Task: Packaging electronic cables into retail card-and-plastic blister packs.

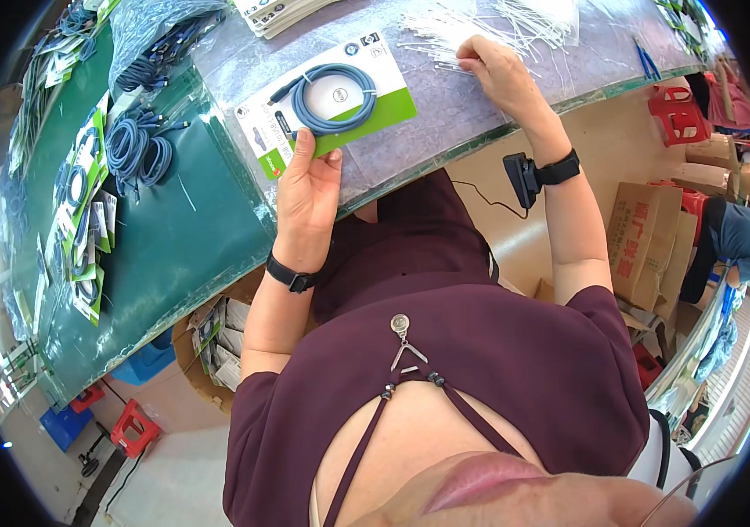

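My left hand [307, 189] grips the lower left edge of a white and green packaging card [386, 107], thumb on top. On the card lies a coiled blue cable [306, 112], its plug end toward the left. The card is tilted over the grey table mat. My right hand [500, 77] is at the near edge of a loose heap of white cable ties [445, 33]. Its fingers are curled together, their tips at the ties; whatever is between them is too small to make out.
Left on the green tabletop [173, 255] lie blue coiled cables [133, 149] and a row of carded cables [81, 211]. A stack of cards [283, 16] stands at the back. Blue nippers [647, 60] lie far right. A cardboard box [647, 237] stands beyond my right arm.
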The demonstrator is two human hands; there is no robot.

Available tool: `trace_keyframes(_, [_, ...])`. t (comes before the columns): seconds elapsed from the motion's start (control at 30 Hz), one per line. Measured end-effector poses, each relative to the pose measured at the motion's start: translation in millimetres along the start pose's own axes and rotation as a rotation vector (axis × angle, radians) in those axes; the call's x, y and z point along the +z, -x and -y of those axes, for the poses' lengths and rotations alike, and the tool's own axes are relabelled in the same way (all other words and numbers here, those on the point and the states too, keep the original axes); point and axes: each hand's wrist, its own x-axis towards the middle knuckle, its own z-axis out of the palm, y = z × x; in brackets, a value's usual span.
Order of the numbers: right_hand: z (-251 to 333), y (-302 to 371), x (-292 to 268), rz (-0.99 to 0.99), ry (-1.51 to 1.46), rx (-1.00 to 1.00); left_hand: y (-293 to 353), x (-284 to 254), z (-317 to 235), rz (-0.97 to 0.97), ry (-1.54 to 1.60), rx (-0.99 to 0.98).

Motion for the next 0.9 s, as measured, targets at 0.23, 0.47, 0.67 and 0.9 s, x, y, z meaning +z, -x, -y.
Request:
trace_keyframes(0.23, [12.8, -7.2, 2.4, -0.088, 0.085, 0.024, -1.1, 9.3, -3.1, 0.033, -0.016, 0.022])
trace_keyframes(0.47, [54.0, -4.0, -34.4, -0.329, 0.252, -0.118, -3.1, -0.7, 5.6, 0.037, 0.078, -0.076])
trace_keyframes(0.67, [89.1, 4.9, -49.7, -0.448, 0.114, -0.101, 7.9, 31.2, -3.0, 0.153, 0.178, -0.115])
trace_keyframes(0.9, [95.4, -0.4, -9.8, -0.363, -0.407, -0.005, -10.9, 45.9, -11.4, 0.133, 0.351, -0.159])
